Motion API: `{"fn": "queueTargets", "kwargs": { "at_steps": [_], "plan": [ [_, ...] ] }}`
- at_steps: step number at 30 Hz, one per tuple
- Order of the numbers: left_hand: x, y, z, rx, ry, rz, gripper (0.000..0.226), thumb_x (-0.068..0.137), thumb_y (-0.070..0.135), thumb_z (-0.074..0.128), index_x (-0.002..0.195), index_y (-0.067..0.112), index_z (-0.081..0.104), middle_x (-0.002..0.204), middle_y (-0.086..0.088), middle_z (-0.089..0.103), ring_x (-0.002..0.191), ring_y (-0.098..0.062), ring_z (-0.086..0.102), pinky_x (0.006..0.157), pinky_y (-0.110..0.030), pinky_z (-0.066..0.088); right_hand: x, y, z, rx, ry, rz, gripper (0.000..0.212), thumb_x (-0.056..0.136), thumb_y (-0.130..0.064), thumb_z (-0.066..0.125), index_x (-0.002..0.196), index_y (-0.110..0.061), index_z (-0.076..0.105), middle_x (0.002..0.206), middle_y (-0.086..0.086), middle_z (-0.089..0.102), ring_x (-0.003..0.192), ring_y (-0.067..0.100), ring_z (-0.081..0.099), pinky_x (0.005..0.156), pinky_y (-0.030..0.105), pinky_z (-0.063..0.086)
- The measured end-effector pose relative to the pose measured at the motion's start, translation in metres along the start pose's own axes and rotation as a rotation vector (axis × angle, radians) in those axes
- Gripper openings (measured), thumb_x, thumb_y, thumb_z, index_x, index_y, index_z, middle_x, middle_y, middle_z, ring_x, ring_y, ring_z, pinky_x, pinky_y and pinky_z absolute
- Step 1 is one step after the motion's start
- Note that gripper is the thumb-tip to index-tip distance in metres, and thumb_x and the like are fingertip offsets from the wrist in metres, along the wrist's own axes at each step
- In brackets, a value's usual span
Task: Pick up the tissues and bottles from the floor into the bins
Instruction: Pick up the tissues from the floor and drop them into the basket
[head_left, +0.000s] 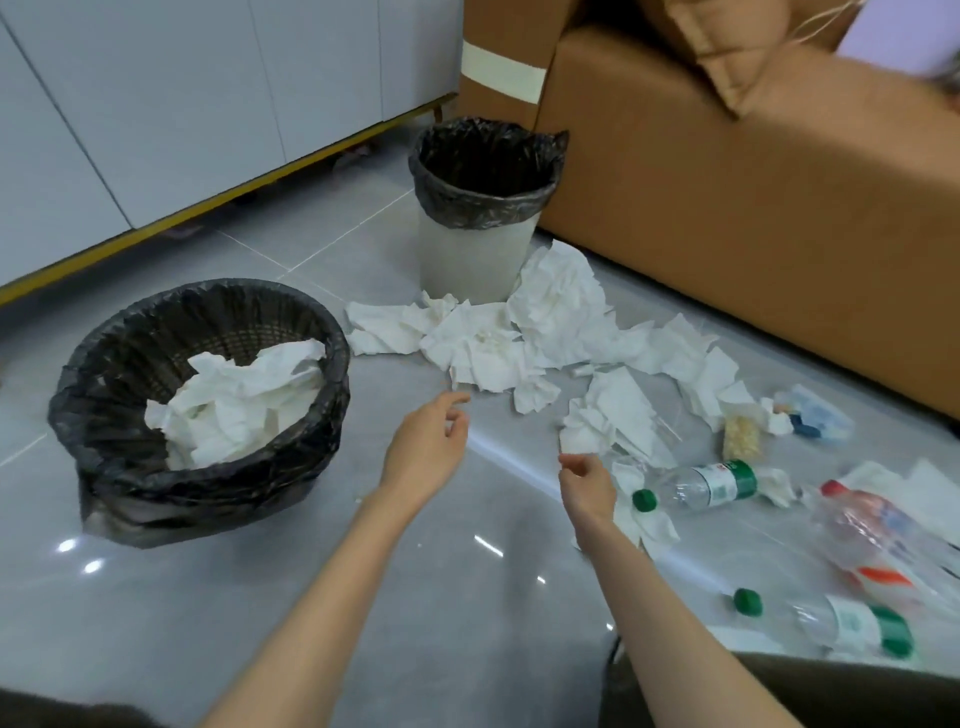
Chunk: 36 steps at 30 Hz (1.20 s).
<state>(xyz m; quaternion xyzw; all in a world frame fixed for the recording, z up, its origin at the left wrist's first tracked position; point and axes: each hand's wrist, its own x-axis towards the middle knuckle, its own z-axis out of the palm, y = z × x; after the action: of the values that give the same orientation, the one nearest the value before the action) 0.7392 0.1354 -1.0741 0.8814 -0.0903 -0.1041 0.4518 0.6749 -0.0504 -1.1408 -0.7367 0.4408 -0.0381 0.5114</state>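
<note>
Crumpled white tissues (540, 332) lie in a heap on the grey floor in front of a tall white bin (470, 260) lined with a black bag. A low black basket bin (130, 483) at the left holds several tissues (234, 405). My left hand (428, 447) hovers open just short of the heap, holding nothing. My right hand (587, 486) is open beside a smaller tissue clump (613, 415). A clear bottle with a green cap (696, 486) lies right of that hand. A second green-capped bottle (831, 621) and a red-capped bottle (867, 530) lie further right.
A brown sofa (753, 208) runs along the right, close behind the litter. White cabinets (156, 104) with a yellow base strip stand at the back left. Small wrappers (810, 418) and a snack packet (743, 439) lie near the sofa. Bare glossy floor lies between my arms.
</note>
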Motion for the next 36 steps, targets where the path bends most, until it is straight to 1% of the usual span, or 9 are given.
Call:
{"fn": "queueTargets", "kwargs": {
  "at_steps": [4,6,9,15,20,25,27,32,36],
  "plan": [
    [-0.007,-0.006,0.037,0.012,-0.114,-0.043,0.032,0.094,0.020,0.048,0.125,0.024,0.056,0.096,0.012,0.058,0.104,-0.019,0.062,0.092,-0.031,0.047,0.001,0.046,-0.030,-0.212,0.148,-0.040,0.030,0.089,-0.004,0.048,0.116,-0.012,0.058,0.124,0.009,0.052,0.107,0.025,0.052,0.084,0.033,0.043],
    [-0.009,-0.007,0.051,0.015,-0.152,-0.040,0.032,0.094,0.019,0.048,0.125,0.023,0.057,0.100,0.009,0.061,0.104,-0.019,0.062,0.092,-0.029,0.045,0.003,0.062,-0.040,-0.359,0.161,-0.094,0.031,0.088,-0.004,0.051,0.118,-0.012,0.055,0.129,0.012,0.045,0.118,0.028,0.044,0.090,0.038,0.041],
    [-0.010,-0.006,0.073,0.010,-0.212,-0.040,0.033,0.094,0.018,0.048,0.126,0.021,0.056,0.111,0.001,0.064,0.105,-0.020,0.061,0.089,-0.025,0.043,0.006,0.081,-0.056,-0.373,0.153,-0.050,0.039,0.086,-0.004,0.053,0.124,-0.010,0.051,0.136,0.015,0.037,0.123,0.032,0.039,0.093,0.039,0.041],
    [-0.010,-0.006,0.102,0.027,-0.302,-0.035,0.033,0.095,0.021,0.046,0.126,0.024,0.055,0.110,0.006,0.062,0.106,-0.017,0.059,0.091,-0.030,0.046,0.016,0.101,-0.066,-0.449,-0.128,0.064,0.060,0.086,-0.010,0.054,0.142,-0.014,0.036,0.148,0.012,0.031,0.133,0.032,0.035,0.107,0.036,0.032],
    [-0.013,-0.008,0.117,0.092,-0.318,0.016,0.033,0.095,0.020,0.045,0.127,0.023,0.055,0.109,0.007,0.062,0.105,-0.017,0.060,0.088,-0.028,0.045,0.006,0.113,-0.054,-0.673,-0.275,-0.139,0.050,0.088,-0.010,0.048,0.138,-0.014,0.044,0.141,0.009,0.038,0.130,0.033,0.035,0.104,0.034,0.033],
    [-0.016,-0.022,0.121,0.192,-0.329,0.033,0.034,0.094,0.017,0.046,0.127,0.023,0.055,0.119,0.001,0.061,0.105,-0.019,0.059,0.091,-0.033,0.047,-0.006,0.108,-0.031,-0.719,-0.441,-0.300,0.049,0.091,-0.006,0.042,0.139,-0.019,0.044,0.150,0.001,0.030,0.137,0.025,0.022,0.108,0.037,0.032],
    [-0.018,-0.030,0.121,0.254,-0.346,0.011,0.035,0.095,0.019,0.046,0.129,0.025,0.053,0.123,0.002,0.059,0.108,-0.019,0.057,0.093,-0.033,0.046,-0.008,0.105,-0.023,-0.708,-0.484,-0.332,0.049,0.090,-0.006,0.042,0.136,-0.022,0.048,0.149,-0.002,0.036,0.135,0.023,0.027,0.106,0.034,0.034],
    [-0.033,-0.045,0.123,0.402,-0.388,-0.089,0.048,0.091,0.025,0.052,0.138,0.023,0.042,0.139,-0.004,0.041,0.125,-0.025,0.043,0.096,-0.037,0.042,-0.004,0.092,-0.023,-0.530,-0.226,-0.314,0.031,0.089,-0.010,0.044,0.112,-0.018,0.063,0.120,0.002,0.057,0.115,0.022,0.048,0.084,0.031,0.044],
    [-0.045,-0.053,0.131,0.462,-0.453,-0.155,0.069,0.082,0.039,0.063,0.142,0.024,0.033,0.139,-0.004,0.034,0.129,-0.025,0.035,0.095,-0.037,0.041,0.003,0.089,-0.025,-0.416,-0.148,-0.239,0.027,0.089,-0.013,0.048,0.112,-0.016,0.060,0.120,0.001,0.057,0.110,0.021,0.051,0.086,0.034,0.046]
  ]
}}
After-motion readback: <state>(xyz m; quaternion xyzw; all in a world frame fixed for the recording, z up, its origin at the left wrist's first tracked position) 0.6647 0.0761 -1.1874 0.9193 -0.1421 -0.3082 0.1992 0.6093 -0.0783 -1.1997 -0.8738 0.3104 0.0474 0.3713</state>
